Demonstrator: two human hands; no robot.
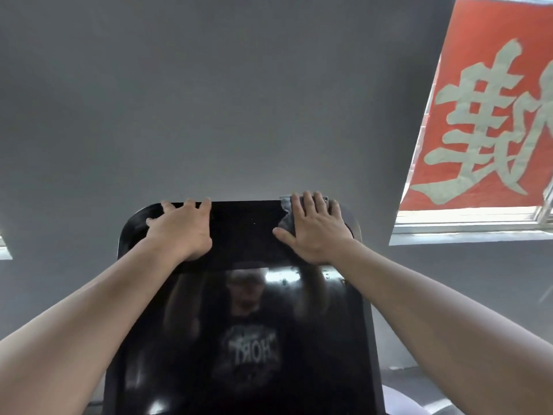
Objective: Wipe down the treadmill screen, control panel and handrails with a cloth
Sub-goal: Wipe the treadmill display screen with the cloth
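The treadmill's glossy black screen (245, 339) fills the lower middle of the head view, with a darker band (245, 232) across its top. My right hand (314, 229) lies flat on the band's upper right corner and presses a grey cloth (286, 218) against it; the cloth shows only at the hand's left side and above the fingers. My left hand (182, 232) grips the upper left edge of the band, fingers hooked over the top. The control panel and handrails are out of view.
A grey wall (209, 100) rises behind the screen. A red banner with pale characters (484, 109) hangs in a window at the upper right, above a white sill (466, 232). The screen reflects a person in a dark printed shirt.
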